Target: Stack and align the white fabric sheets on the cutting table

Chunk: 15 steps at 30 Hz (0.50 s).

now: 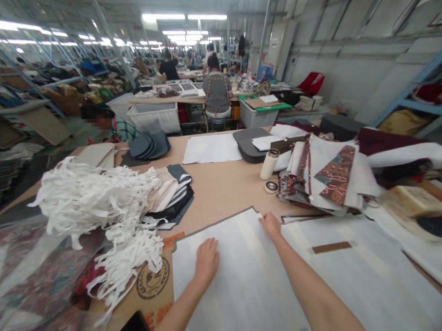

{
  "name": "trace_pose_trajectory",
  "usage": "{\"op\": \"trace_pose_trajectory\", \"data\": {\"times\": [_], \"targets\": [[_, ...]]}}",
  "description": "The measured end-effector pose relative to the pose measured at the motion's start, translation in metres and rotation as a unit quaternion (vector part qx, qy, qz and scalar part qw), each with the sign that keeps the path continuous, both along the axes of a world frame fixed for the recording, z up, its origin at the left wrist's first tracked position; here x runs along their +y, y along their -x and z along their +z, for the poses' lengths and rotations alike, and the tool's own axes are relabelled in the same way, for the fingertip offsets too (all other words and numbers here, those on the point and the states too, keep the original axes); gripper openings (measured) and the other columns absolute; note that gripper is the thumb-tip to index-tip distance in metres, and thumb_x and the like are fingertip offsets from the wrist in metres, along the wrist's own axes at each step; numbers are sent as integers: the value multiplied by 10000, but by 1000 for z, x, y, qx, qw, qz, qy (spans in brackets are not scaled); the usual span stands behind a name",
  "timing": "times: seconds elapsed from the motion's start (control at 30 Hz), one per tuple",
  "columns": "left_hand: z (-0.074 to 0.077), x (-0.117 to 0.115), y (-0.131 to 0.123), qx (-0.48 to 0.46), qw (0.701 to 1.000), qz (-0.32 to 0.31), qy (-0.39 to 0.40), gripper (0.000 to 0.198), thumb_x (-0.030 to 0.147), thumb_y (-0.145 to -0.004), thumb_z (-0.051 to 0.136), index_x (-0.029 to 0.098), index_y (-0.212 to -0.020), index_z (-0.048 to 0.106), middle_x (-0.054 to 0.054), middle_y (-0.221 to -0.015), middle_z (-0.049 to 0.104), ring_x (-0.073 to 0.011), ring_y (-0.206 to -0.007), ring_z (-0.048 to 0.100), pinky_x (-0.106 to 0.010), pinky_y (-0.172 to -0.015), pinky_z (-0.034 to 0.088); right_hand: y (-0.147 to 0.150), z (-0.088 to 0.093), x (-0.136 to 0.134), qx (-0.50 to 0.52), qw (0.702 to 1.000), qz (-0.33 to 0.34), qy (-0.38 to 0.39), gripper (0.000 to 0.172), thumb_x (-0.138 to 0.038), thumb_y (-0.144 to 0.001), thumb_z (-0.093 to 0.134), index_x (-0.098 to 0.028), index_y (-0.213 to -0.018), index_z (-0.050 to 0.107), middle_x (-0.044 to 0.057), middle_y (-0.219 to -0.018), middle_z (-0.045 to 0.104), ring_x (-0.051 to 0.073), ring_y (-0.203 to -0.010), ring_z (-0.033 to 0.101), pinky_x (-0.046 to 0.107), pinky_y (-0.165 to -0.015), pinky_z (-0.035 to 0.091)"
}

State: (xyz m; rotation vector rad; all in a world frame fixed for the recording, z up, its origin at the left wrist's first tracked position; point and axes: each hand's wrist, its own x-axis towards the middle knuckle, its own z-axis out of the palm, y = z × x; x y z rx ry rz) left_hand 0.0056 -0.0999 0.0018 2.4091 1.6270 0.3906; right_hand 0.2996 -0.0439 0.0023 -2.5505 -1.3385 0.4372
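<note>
Sheet (244,276), grey-edged white, lies flat under the extended, unclenched left fingers (209,247), far-right corner at the right fingers (266,219), pinch or mere touch unclear; probably light, semi-stiff, crease-prone, best held by opposite edges.

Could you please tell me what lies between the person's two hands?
In the head view, a grey-edged white panel lies between the left hand and right hand.

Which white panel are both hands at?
The near middle panel, grey-edged along its far side; the right-hand panel shows a brown strip, and the far panel lies untouched.
</note>
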Motion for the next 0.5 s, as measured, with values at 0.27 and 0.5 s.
{"op": "trace_pose_trajectory", "data": {"times": [0.27,0.5], "targets": [[5,78,-143,12,984,-174,25,366,134,-887,316,143,-1208,492,-97,-1295,489,-208,-1182,433,-361,-988,357,-14,-3,24,68,995,70,-28,250,-197,-761,524,-137,-992,597,75,-940,653,174,-874,592,233,-719,410],[-2,118,-173,62,982,-181,1,308,194,-911,308,157,-1013,596,-84,-1046,584,-212,-974,502,-339,-832,413,-6,-25,29,49,981,144,-120,250,-111,-828,427,-146,-998,606,74,-1006,616,170,-987,521,238,-889,352]]}}
